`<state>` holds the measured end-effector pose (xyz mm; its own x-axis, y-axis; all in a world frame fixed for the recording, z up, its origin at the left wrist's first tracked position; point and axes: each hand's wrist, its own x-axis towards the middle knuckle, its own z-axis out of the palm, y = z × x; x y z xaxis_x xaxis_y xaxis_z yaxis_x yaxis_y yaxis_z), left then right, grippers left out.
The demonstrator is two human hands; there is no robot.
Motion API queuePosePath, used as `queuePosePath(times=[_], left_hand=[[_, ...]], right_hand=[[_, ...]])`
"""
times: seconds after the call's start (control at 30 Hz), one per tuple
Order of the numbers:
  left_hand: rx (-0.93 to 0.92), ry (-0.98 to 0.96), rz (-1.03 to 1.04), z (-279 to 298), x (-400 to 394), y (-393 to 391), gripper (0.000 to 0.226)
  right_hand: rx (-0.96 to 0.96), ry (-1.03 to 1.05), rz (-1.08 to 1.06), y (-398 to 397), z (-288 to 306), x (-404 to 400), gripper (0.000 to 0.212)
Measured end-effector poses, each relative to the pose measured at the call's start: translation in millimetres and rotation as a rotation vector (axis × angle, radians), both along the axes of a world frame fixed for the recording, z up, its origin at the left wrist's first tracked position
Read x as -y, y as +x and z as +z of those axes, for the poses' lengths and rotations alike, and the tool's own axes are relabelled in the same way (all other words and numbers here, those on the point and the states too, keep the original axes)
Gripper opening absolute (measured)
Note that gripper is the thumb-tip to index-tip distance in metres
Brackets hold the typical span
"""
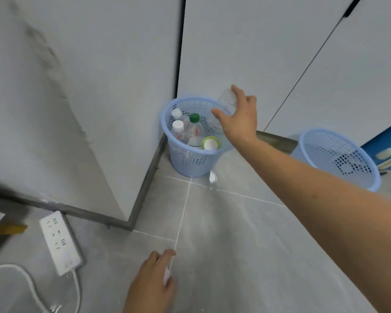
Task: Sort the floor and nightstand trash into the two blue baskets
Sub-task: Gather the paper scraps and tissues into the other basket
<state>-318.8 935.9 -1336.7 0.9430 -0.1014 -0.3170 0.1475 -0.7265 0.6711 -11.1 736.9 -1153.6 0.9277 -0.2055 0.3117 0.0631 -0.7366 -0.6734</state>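
Note:
A blue mesh basket (190, 161) stands in the corner by the wall and holds several plastic bottles, one with a green cap (194, 117). My right hand (239, 118) reaches over its rim, shut on a clear plastic bottle (227, 100) that tilts above the basket. A second blue basket (339, 154) stands to the right; it looks nearly bare inside. My left hand (151, 283) hovers low over the floor, fingers curled around a small white scrap (167, 275), maybe paper.
A white power strip (60, 241) with its cable lies on the grey tiled floor at lower left. A white scrap (212, 177) lies on the floor at the first basket's foot. Cabinet doors rise behind the baskets. A blue object (386, 150) sits at far right.

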Motion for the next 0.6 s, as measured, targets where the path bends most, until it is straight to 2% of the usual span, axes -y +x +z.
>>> queuePosePath(times=[0.1,0.17,0.23,0.3,0.37,0.47,0.53,0.57,0.6], left_hand=[[0.047,-0.114,0.079,14,7,9,0.048],[0.078,-0.167,0.103,26,12,17,0.045],[0.121,-0.205,0.116,39,19,28,0.043],[0.177,-0.215,0.129,53,33,39,0.043],[0.210,-0.251,0.145,73,56,48,0.043],[0.263,-0.344,0.079,112,110,62,0.042],[0.300,-0.449,-0.008,137,161,75,0.043],[0.335,-0.495,-0.053,151,193,86,0.043],[0.387,-0.506,-0.095,163,220,98,0.042]], right_hand=[[-0.130,-0.104,0.049,-1,-15,3,0.075],[-0.052,-0.140,0.057,-24,-16,3,0.064],[0.051,-0.079,0.043,-66,-26,8,0.047],[0.040,0.003,0.029,-134,-51,23,0.038],[-0.082,0.023,0.047,-214,-86,46,0.039],[-0.354,-0.073,0.082,-331,-141,75,0.043],[-0.414,-0.209,0.132,-391,-175,87,0.051],[-0.482,-0.214,0.160,-412,-191,96,0.054],[-0.490,-0.244,0.153,-424,-201,97,0.049]])
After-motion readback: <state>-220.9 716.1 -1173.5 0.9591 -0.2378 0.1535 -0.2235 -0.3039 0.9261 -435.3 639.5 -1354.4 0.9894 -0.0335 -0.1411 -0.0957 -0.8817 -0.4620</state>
